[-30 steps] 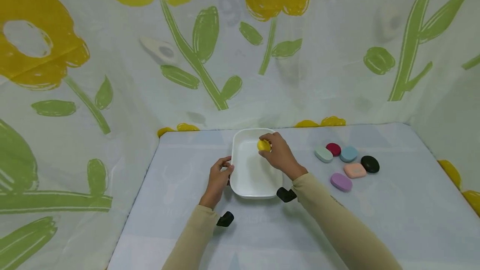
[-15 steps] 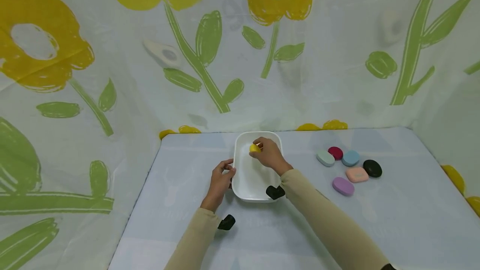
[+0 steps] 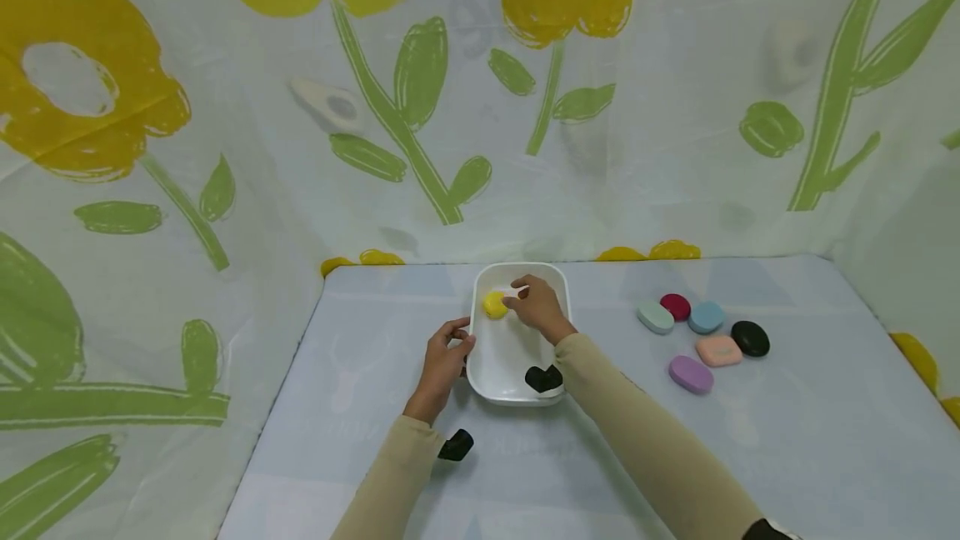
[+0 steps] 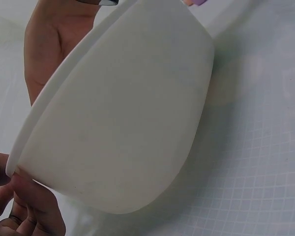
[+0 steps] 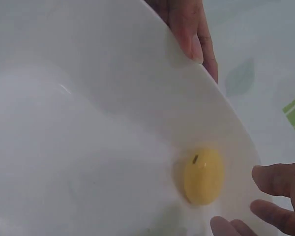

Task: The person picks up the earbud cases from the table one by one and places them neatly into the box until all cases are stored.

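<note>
Yellow oval (image 5: 204, 176) in tray (image 3: 510, 365), right grip (image 3: 536, 302) beside (fingers (image 5: 278, 179) apart)

Three cameras are sharing a white tray (image 3: 513, 352), one from the head and two from the wrists.
The head view is looking forward and down from farthest back, taking in the desk (image 3: 315, 448) across the lower half of the frame and the flowered cloth (image 3: 667, 148) across the upper half. The left wrist view is facing the tray's outer wall from close by, with the left hand (image 3: 444, 361) showing at lower left. The right wrist view is looking down into the tray, also close, with the right hand (image 3: 542, 305) showing at lower right; it is sharing the yellow oval piece (image 5: 204, 176) with the head view.
</note>
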`<state>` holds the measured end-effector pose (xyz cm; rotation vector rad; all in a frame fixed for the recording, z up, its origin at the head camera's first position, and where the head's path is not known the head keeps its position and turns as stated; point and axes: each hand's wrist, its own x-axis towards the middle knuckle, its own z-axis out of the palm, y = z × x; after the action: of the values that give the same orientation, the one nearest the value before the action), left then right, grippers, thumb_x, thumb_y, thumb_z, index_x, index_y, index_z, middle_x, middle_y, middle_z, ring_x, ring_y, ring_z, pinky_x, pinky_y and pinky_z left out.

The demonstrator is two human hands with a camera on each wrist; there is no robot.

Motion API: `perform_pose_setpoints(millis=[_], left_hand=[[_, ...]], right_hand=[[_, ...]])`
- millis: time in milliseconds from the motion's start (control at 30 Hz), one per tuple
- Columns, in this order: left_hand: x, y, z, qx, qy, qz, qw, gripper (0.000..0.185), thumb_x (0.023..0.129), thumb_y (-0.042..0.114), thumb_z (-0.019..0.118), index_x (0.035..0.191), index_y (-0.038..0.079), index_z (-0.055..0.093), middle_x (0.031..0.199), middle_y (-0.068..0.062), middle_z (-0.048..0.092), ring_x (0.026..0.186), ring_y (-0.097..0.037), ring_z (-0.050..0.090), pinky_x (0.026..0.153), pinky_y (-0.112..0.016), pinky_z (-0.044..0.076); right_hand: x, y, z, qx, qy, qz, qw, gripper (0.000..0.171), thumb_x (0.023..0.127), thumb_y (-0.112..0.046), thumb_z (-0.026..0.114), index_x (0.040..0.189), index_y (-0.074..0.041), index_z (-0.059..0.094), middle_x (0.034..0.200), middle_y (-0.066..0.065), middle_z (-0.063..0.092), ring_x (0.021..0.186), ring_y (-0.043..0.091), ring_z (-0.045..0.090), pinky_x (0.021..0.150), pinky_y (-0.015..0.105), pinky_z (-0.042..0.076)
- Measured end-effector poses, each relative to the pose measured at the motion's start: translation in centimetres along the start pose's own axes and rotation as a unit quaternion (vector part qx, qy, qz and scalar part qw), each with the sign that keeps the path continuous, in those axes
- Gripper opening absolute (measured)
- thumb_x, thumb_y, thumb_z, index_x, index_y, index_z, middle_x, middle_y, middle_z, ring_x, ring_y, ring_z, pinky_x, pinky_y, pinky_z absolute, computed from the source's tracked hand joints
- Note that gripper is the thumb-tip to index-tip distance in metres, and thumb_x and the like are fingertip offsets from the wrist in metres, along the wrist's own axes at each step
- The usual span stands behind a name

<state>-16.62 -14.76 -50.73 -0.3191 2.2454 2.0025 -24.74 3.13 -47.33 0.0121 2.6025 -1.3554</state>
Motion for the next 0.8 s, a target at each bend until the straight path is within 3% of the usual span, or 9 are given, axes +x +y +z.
perform_pose_setpoints(millis=[167, 367, 567, 800], left_hand=[[0.0, 0.1, 0.1, 0.004, 0.001, -0.002, 1.0000, 0.040, 0.108, 0.009, 0.058, 0.147, 0.001, 0.057, 0.115, -0.013, 0.054, 0.072, -0.019, 0.053, 0.055, -0.026, 0.048], [0.0, 0.1, 0.1, 0.004, 0.001, -0.007, 1.0000, 0.039, 0.109, 0.009, 0.058, 0.147, 0.002, 0.057, 0.117, -0.013, 0.053, 0.076, -0.020, 0.053, 0.055, -0.026, 0.048], [0.1, 0.2, 0.2, 0.009, 0.006, -0.011, 0.9999, 0.039, 0.109, 0.011, 0.060, 0.147, 0.005, 0.059, 0.118, -0.013, 0.053, 0.074, -0.018, 0.052, 0.057, -0.027, 0.048], [0.2, 0.0, 0.2, 0.012, 0.005, -0.011, 0.9998, 0.040, 0.109, 0.013, 0.061, 0.148, 0.005, 0.058, 0.118, -0.013, 0.054, 0.076, -0.019, 0.053, 0.057, -0.028, 0.050]], right_hand=[[-0.5, 0.2, -1.2, 0.023, -0.002, -0.006, 1.000, 0.040, 0.103, -0.017, 0.070, 0.138, 0.001, 0.062, 0.134, 0.025, 0.063, 0.125, 0.039, 0.060, 0.103, 0.048, 0.053], [-2.2, 1.2, -4.3, 0.061, -0.008, -0.028, 0.998, 0.044, 0.103, -0.012, 0.068, 0.144, 0.001, 0.058, 0.139, 0.027, 0.059, 0.132, 0.041, 0.058, 0.106, 0.051, 0.052], [-4.0, 2.8, -7.3, 0.036, 0.017, -0.043, 0.998, 0.045, 0.104, -0.011, 0.067, 0.146, 0.001, 0.057, 0.142, 0.027, 0.058, 0.133, 0.043, 0.057, 0.108, 0.054, 0.052], [-6.5, 5.9, -9.4, 0.013, 0.041, -0.058, 0.997, 0.044, 0.103, -0.007, 0.066, 0.145, 0.004, 0.055, 0.142, 0.029, 0.058, 0.132, 0.046, 0.056, 0.107, 0.057, 0.052]])
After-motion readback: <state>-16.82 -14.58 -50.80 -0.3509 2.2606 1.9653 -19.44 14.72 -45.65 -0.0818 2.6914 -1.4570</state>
